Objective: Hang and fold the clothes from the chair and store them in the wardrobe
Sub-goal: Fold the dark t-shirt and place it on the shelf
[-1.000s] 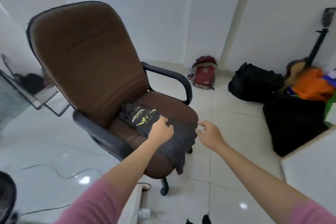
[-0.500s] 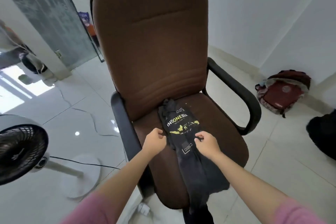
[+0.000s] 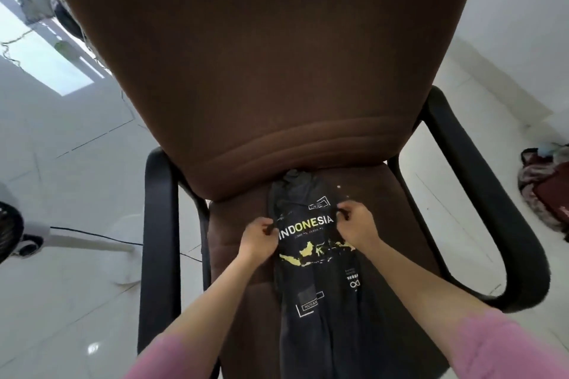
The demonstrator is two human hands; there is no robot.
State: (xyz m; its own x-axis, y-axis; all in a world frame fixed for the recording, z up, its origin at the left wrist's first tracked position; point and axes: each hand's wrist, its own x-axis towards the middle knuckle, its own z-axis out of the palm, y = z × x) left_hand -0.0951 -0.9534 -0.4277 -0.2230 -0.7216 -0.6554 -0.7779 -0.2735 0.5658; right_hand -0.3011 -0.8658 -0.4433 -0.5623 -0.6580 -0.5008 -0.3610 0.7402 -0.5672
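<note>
I see the black T-shirt [image 3: 317,258] lying lengthwise on the brown chair [image 3: 277,71] seat, centre frame. My left hand [image 3: 258,238] pinches its left edge; my right hand [image 3: 357,224] pinches the right edge beside the "INDONESIA" print.

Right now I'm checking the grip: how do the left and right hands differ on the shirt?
The left hand pinches the black shirt at its left edge, beside the "I"; the right hand pinches the right edge, slightly higher, past the "A". Both pinch fabric on the brown chair seat.

Home room, lived-in.
Glossy white floor tiles [image 3: 77,169], brown office chair [image 3: 277,55], standing fan [image 3: 12,234], red bag [image 3: 551,194] by wall.
</note>
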